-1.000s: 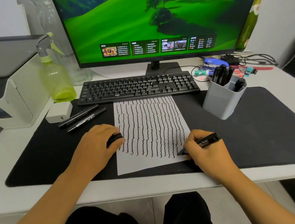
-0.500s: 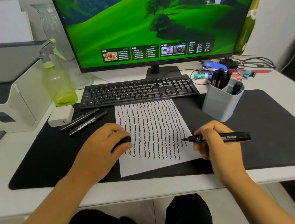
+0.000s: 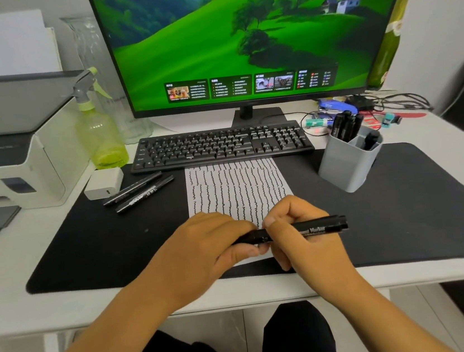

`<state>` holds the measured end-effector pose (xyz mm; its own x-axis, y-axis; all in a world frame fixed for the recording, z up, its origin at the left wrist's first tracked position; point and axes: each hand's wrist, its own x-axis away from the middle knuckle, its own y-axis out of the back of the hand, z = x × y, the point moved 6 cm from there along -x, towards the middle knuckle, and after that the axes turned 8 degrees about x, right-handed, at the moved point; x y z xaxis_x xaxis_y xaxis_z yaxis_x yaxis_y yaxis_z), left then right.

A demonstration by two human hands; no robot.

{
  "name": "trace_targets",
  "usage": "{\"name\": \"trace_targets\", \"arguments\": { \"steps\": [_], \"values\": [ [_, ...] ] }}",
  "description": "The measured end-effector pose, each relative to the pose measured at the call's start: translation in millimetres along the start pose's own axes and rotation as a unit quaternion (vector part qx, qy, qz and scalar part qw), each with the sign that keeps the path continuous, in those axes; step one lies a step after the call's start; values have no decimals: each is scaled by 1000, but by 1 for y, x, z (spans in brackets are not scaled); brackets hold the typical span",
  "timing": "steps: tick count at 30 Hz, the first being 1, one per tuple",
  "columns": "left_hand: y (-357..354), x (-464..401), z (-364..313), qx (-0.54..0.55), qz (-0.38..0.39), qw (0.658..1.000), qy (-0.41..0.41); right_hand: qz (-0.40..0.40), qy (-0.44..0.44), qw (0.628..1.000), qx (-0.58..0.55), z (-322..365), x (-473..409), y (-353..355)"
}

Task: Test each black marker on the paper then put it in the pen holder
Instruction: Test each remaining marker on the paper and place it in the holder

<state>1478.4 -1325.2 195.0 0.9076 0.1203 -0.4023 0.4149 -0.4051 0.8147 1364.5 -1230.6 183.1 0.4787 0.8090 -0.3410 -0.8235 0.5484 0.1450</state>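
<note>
Both hands meet over the paper (image 3: pixel 238 186). The right hand (image 3: pixel 305 234) grips the marker (image 3: pixel 313 228); the left hand (image 3: pixel 204 246) pinches its cap end. It looks light, hard and smooth, so hold its middle.

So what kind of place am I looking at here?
Most likely a home or small office desk: a monitor and keyboard sit on it, a printer stands to the left, and a pen holder holds markers.
</note>
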Motion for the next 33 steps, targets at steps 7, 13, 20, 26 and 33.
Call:
{"name": "trace_targets", "arguments": {
  "steps": [7, 13, 20, 26, 33],
  "values": [
    [-14, 9, -5, 235, 76, 954, 167, 1, 73, 997, -10, 9, 11, 0],
    [-22, 15, -21, 468, 118, 852, 204, 83, 81, 993, -30, 18, 15, -12],
    [-8, 10, -4, 222, 180, 945, 159, 112, 31, 993, 33, 7, 15, 5],
    [60, 33, 92, 7, -72, 962, 263, -201, 36, 968, 146, 62, -41, 154],
    [85, 65, 185, -253, -60, 883, 390, -226, -34, 867, 442, 74, -114, 195]
  ]
}}
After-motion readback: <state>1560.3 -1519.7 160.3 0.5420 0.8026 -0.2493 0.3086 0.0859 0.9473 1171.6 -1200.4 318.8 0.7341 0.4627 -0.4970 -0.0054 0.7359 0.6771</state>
